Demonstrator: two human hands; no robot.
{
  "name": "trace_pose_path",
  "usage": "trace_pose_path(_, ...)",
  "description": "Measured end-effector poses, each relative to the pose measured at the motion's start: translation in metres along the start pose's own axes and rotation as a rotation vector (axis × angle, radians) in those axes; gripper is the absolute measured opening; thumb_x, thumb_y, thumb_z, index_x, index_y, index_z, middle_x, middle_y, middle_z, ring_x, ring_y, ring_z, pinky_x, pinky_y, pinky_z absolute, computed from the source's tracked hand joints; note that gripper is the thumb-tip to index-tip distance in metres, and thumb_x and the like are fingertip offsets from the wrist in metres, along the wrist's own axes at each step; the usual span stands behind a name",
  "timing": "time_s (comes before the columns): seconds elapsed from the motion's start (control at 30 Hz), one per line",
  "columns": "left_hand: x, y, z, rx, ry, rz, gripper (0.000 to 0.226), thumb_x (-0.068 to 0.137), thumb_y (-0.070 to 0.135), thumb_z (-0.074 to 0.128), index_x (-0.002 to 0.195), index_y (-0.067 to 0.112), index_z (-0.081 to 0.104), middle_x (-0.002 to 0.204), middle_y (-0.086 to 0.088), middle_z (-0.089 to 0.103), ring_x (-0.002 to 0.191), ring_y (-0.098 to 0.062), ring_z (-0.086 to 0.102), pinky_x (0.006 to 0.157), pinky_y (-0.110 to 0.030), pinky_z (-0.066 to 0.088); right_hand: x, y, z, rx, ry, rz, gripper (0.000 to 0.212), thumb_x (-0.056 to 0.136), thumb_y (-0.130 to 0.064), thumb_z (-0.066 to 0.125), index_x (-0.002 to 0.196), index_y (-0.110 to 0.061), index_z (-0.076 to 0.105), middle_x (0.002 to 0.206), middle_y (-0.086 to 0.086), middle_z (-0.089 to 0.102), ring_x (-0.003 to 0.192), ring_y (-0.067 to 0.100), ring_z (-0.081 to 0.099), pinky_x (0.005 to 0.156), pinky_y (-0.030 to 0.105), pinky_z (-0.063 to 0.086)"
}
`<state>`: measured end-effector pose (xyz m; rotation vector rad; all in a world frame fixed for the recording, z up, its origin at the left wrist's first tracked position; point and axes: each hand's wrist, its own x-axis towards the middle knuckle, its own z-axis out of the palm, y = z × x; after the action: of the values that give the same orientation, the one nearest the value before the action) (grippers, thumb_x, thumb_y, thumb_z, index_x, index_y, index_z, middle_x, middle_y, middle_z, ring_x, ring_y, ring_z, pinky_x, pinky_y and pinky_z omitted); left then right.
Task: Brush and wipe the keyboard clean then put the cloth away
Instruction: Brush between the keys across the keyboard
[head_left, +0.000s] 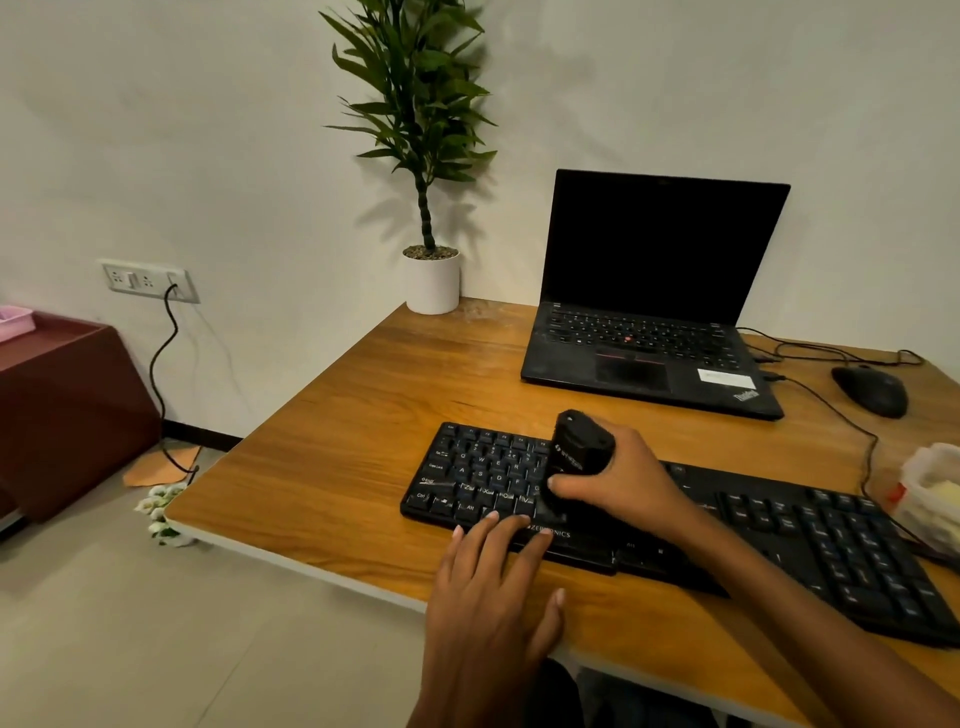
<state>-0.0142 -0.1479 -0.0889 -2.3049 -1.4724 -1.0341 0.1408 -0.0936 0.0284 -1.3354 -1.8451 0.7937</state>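
One black, white-lettered keyboard (810, 535)

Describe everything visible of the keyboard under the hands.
The Zebronics keyboard looks like black plastic, full-size with a number pad and white legends. It lies flat on the wooden desk. The left hand rests straight fingers on its front edge; the right hand holds a black brush on its keys.

Both forearms (779, 582) are bare from the frame's edge down to the left hand (493, 587) and right hand (618, 478) — fingernails cut short. Below the counter (337, 441) edge a dark garment (563, 699) shows — too dim to tell more.
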Motion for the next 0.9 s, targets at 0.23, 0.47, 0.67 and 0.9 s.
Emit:
trace_pose_path(0.23, -0.004, 0.002, 0.000, 0.009, 0.001, -0.021, 0.043, 0.083, 0.048, 0.047, 0.119, 0.028, 0.057, 0.120, 0.002, 0.061, 0.119, -0.016, 0.044, 0.099, -0.045, 0.037, 0.009, -0.004, 0.003, 0.065, 0.180, 0.039, 0.025, 0.073, -0.015, 0.076, 0.078, -0.022, 0.053, 0.076, -0.002, 0.061, 0.065, 0.011, 0.059, 0.051, 0.021, 0.048)
trace_pose_path(0.47, -0.003, 0.006, -0.003, -0.016, 0.010, -0.034, 0.041, 0.084, 0.046, 0.045, 0.119, 0.028, 0.056, 0.119, 0.003, 0.060, 0.119, -0.015, 0.044, 0.097, -0.040, 0.041, -0.004, -0.005, -0.003, -0.047, 0.023, 0.148, 0.020, 0.069, -0.007, 0.074, 0.073, -0.010, 0.055, 0.068, 0.002, 0.057, 0.062, 0.015, 0.057, 0.053, 0.024, 0.045)
trace_pose_path(0.67, -0.003, 0.005, -0.004, -0.077, -0.004, -0.043, 0.040, 0.084, 0.044, 0.047, 0.120, 0.028, 0.055, 0.121, 0.003, 0.058, 0.116, -0.018, 0.050, 0.089, -0.041, 0.053, 0.009, -0.011, 0.003, -0.001, 0.243, 0.074, 0.025, 0.074, -0.021, 0.075, 0.076, -0.025, 0.050, 0.076, -0.003, 0.060, 0.065, 0.012, 0.059, 0.050, 0.016, 0.047)
trace_pose_path(0.9, -0.001, 0.006, -0.007, -0.069, -0.039, -0.057, 0.040, 0.085, 0.043, 0.046, 0.119, 0.025, 0.061, 0.120, 0.002, 0.059, 0.115, -0.019, 0.054, 0.085, -0.039, 0.054, -0.010, -0.003, 0.013, -0.015, 0.103, 0.138, 0.019, 0.071, -0.012, 0.073, 0.075, -0.015, 0.055, 0.067, 0.001, 0.059, 0.054, 0.012, 0.055, 0.040, 0.013, 0.040)
